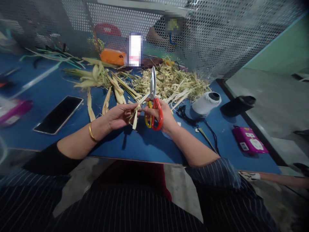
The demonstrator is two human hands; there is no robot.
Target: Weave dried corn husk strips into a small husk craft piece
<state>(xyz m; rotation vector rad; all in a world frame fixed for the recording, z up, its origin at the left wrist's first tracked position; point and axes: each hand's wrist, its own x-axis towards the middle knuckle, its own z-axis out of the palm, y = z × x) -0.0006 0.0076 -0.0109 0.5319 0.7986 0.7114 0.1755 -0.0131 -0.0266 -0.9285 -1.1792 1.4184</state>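
Note:
My left hand (120,115) pinches a small knotted piece of pale dried husk (135,120), its loose strips hanging down. Close beside it, my right hand (166,116) holds scissors (153,84) with one red and one yellow handle, blades pointing up and away from me. The right fingertips reach to the husk piece too; whether they grip it I cannot make out. Behind the hands lie a bundle of dried husks (96,75) and a heap of husk scraps (166,80), with long strips spread at its front.
On the blue table (154,149) lie a smartphone (60,114), a white thread spool (204,104), a black spool (238,105), a black cord (187,116) and a magenta packet (249,140). An orange packet (113,57) sits before the perforated metal screen (217,38). Behind it is another person.

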